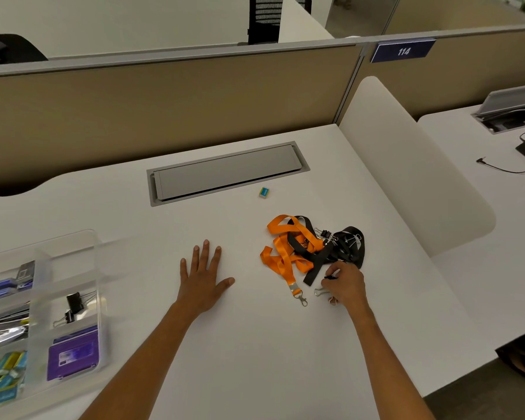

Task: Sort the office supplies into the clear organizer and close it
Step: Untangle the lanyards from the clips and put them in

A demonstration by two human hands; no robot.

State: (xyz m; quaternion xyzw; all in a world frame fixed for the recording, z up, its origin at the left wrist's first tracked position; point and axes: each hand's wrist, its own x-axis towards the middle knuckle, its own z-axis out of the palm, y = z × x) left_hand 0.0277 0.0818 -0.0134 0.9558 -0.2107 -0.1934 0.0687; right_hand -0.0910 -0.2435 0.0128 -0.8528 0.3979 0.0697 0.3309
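Organizer [97, 269]: two clips [74, 302]; right hand [344, 286] pinches third clip [331, 277]; one eraser [264, 192].

The right hand [344, 284] pinches a small black thing [331, 277], mostly hidden under its fingers. Just above the grip, the black lanyard [350, 247] slips behind the knuckles. Far left, the picture edge cuts off the clear organizer [97, 268], and its packets [3, 380] look blurry.

Bench [255, 344]: white, smooth, matt.
Organizer [96, 268]: clear plastic, shiny.
Orange lanyard [282, 259]: cloth ribbon, bit shiny.
Black lanyard [353, 244]: cloth, matt.
Lanyard hook [302, 299]: silver metal, shiny.
Binder clip [74, 301]: black body, silver wire handles.
Hatch [228, 171]: grey metal, dull.
Divider panel [164, 101]: beige, looks like cloth.
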